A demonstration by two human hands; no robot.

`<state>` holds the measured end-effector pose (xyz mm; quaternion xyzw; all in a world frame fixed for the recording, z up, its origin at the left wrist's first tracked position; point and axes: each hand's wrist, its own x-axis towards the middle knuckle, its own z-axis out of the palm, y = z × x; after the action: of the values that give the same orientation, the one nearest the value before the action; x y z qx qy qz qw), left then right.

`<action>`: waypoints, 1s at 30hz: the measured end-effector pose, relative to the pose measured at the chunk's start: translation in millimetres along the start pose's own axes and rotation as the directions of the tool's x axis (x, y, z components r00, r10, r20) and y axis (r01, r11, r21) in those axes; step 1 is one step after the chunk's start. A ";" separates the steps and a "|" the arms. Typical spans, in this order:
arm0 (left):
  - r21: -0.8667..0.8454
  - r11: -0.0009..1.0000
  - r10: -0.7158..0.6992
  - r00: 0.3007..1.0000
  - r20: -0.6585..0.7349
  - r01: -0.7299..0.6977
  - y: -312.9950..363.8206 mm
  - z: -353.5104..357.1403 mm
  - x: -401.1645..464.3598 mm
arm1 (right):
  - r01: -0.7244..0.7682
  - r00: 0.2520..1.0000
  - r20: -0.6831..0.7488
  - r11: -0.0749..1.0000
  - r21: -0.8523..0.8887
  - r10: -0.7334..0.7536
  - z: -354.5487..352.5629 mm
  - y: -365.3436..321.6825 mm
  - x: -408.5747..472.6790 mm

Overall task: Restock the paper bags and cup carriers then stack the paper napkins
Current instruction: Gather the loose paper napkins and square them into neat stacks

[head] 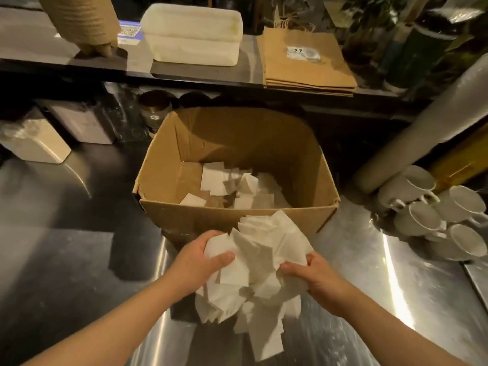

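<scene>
Left hand (200,256) and right hand (314,276) clutching loose heap of white paper napkins (260,262); light, soft, slippery, likely best squeezed from both sides.

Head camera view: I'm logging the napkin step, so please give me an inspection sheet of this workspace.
Surface: steel counter, reflective, with a raised dark shelf behind it.
Job's things: cardboard box open on the counter, loose napkins on its bottom; untidy napkin bundle held just in front of it; paper bags stacked flat on the shelf.
Clutter: white cups piled at the right; white tub on the shelf; containers at the left.
Hands: left hand and right hand both grip the bundle.
Cables: nothing seen.
Surroundings: plants and a large pale roll at the right.
</scene>
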<state>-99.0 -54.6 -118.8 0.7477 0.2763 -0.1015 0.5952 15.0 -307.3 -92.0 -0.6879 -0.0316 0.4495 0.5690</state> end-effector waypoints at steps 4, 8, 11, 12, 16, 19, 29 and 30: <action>0.187 0.978 -0.101 0.995 0.017 0.096 -12.6 10.3 22.6 | -0.130 0.987 -0.101 0.990 -0.058 0.124 -8.0 28.0 16.4; 0.374 0.924 -0.097 0.995 0.023 0.082 -12.3 8.3 38.1 | -0.232 0.955 -0.245 0.933 -0.274 0.166 -16.7 46.3 37.2; 0.645 0.762 -0.136 0.988 0.076 0.055 -4.4 -1.6 34.0 | -0.229 0.951 -0.303 0.803 -0.550 0.063 -22.5 42.6 42.6; 0.708 0.704 -0.155 0.985 0.083 0.051 0.2 -6.1 30.4 | -0.233 0.946 -0.323 0.728 -0.645 0.017 -25.6 39.4 43.0; 0.792 0.610 -0.158 0.981 0.113 0.007 39.2 -25.3 11.1 | -0.164 0.897 -0.276 0.321 -0.933 -0.345 -39.8 14.7 34.7; 0.686 0.727 -0.205 0.943 0.262 -0.032 82.2 -45.7 -3.6 | 0.088 0.780 -0.060 0.203 -0.975 -0.623 -46.9 -8.6 26.8; 0.266 0.962 0.009 0.984 0.180 -0.057 167.1 -96.1 58.2 | 0.266 0.784 -0.065 0.430 -0.863 -0.617 -7.6 -142.4 73.8; 0.361 0.931 0.022 0.994 0.108 -0.060 166.4 -97.2 77.0 | 0.197 0.851 -0.067 0.435 -0.879 -0.521 -8.0 -150.2 91.8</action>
<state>36.2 36.8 9.4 0.8444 0.2065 -0.1764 0.4618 145.1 -209.8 -24.1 -0.9157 -0.2985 0.1203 0.2408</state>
